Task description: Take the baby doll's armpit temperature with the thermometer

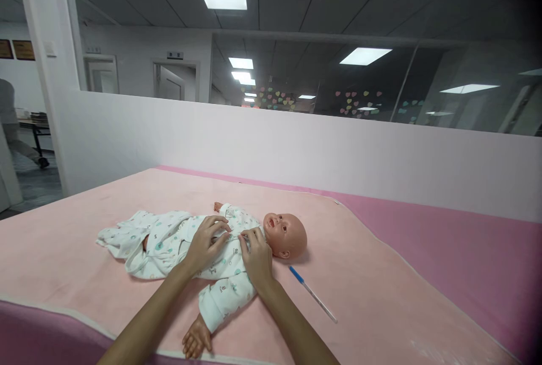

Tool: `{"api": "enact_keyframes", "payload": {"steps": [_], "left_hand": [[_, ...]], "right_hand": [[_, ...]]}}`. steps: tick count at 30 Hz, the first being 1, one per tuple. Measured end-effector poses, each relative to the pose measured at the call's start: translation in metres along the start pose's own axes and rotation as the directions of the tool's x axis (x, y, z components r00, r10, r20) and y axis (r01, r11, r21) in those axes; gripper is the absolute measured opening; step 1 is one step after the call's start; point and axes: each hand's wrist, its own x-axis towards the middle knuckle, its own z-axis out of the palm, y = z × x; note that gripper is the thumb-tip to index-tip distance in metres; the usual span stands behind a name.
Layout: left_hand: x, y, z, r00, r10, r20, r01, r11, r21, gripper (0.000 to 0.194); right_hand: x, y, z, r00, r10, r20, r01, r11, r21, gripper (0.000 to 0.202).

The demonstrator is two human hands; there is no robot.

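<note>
Hands meet on the chest of a plastic baby doll in a white printed romper (pixel 190 246), lying face-up on the pale pink blanket (pixel 381 297). Left hand (pixel 206 244) and right hand (pixel 256 256) both curl their fingertips onto the romper's front, pinching fabric near the collar. A thin blue-capped thermometer stick (pixel 312 293) lies just beside the doll's head.

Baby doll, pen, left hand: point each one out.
baby doll (pixel 292 233), head view, on the side of its bare head.
pen (pixel 313 294), head view, mid-shaft beside the doll.
left hand (pixel 206 243), head view, back of the hand on the doll's romper.

A blue-capped pen (pixel 312 294) lies on the pale pink blanket (pixel 381 297), which covers a deeper pink sheet (pixel 466 240). Behind runs a low white partition (pixel 296 144) with glass above, and coloured heart stickers (pixel 355 102) dot the glass.
</note>
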Motion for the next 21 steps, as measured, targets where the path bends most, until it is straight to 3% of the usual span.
{"api": "enact_keyframes", "payload": {"steps": [5, 12, 15, 18, 21], "left_hand": [[0.001, 0.005, -0.002, 0.994, 0.037, 0.099, -0.046, 0.996, 0.083, 0.014], [-0.004, -0.02, -0.034, 0.955, -0.149, 0.256, 0.169, 0.984, -0.057, 0.027], [-0.011, -0.03, -0.046, 0.944, -0.168, 0.284, 0.194, 0.979, -0.065, 0.027], [-0.015, -0.032, -0.046, 0.965, -0.134, 0.227, 0.142, 0.99, -0.02, 0.027], [-0.016, -0.032, -0.043, 0.985, -0.049, 0.165, 0.034, 0.995, 0.096, 0.024]], "right_hand": [[0.0, 0.0, 0.0, 1.0, 0.003, -0.011, -0.003, 1.0, 0.005, 0.018], [-0.001, 0.001, 0.0, 1.0, -0.003, -0.015, 0.003, 1.0, -0.007, 0.02], [-0.001, 0.001, -0.002, 1.0, -0.027, -0.012, 0.027, 0.998, -0.064, 0.021], [0.005, -0.006, -0.001, 0.987, -0.159, 0.01, 0.158, 0.976, -0.152, 0.022], [0.014, -0.023, 0.004, 0.928, -0.349, 0.131, 0.366, 0.918, -0.153, 0.019]]}}
